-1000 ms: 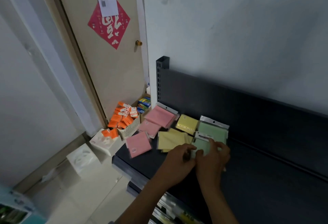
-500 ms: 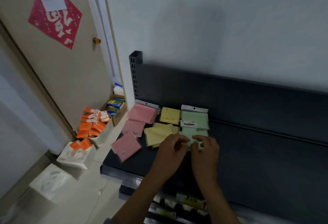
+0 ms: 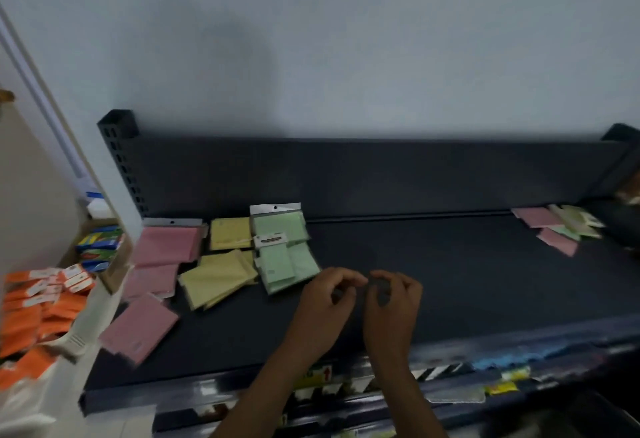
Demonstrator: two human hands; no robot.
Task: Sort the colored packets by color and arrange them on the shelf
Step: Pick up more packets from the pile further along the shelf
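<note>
I had both hands low in the centre of the frame, over the dark shelf [image 3: 450, 281]. My left hand [image 3: 325, 302] and right hand [image 3: 393, 302] sat side by side, fingers curled inward, tips nearly meeting — nothing visible between them, so both were curled on nothing as far as the blurred view let me judge.

Sorted packets sat left of centre, all flat on the shelf. Green packets [image 3: 285, 250] were stacked just upper left of my left hand, the rear one with a white hang tab against the back panel. Yellow packets [image 3: 221, 276] lay just beside them to the left, the front ones fanned and tilted. Pink packets [image 3: 162, 247] came next at the shelf's left end, and one more pink packet [image 3: 140, 330] lay tilted near the front edge, apart from the rest.

At the far right, by the back panel, was a mixed pile [image 3: 557, 228] — pink and pale green overlapping, well apart from my hands.

Lower left of the frame: orange packets [image 3: 38, 306] heaped in a white basket [image 3: 78, 340] beside the shelf.
</note>
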